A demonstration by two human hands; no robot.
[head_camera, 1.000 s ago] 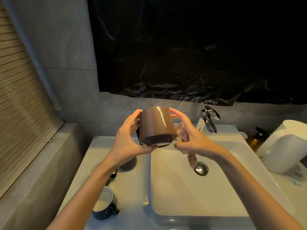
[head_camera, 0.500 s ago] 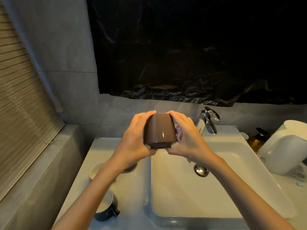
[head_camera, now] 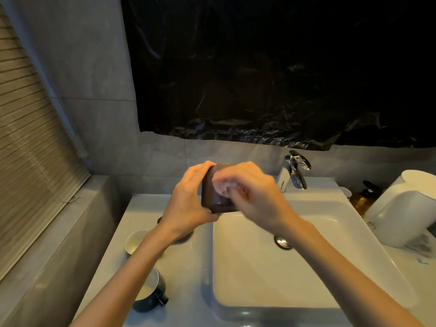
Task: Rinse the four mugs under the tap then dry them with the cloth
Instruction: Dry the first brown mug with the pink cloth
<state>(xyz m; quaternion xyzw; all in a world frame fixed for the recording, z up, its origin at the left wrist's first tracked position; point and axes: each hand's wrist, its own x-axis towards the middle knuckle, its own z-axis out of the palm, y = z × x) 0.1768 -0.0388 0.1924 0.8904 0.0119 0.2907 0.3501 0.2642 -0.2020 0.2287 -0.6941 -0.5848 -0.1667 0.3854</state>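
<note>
Hands meet above the left edge of the white basin (head_camera: 259, 279), with a glossy brown mug (head_camera: 210, 192) held in the air between them, well clear of the surface (head_camera: 188, 279) below. The left hand (head_camera: 188, 204) grips the mug from its left side, its fingers (head_camera: 200, 168) curled over the top and the thumb tucked under the lower edge. The right hand (head_camera: 259, 201) covers the mug's right side and is smeared by motion blur. Its fingers are bent inward and appear clamped on a pale, bunched cloth (head_camera: 223, 185) pressed against the mug's wall, though the blur makes that hard to be sure of.

The chrome tap (head_camera: 295, 171) stands behind and to the right of the hands, its spout angled over the basin, and the round metal drain (head_camera: 282, 241) shows just beyond the right wrist.

On the surface left of the basin, two more mugs stand upright. A small mug with a pale inside (head_camera: 134, 240) sits beside the left forearm. Nearer the camera is a dark mug (head_camera: 151, 296) with a cream interior, its handle pointing right.

To the right of the basin are an amber pump bottle (head_camera: 363, 197) and, just beside it, a large white container (head_camera: 405, 208). A black plastic sheet (head_camera: 283, 67) covers the wall above the tap, and a slatted blind (head_camera: 30, 149) runs down the left.
</note>
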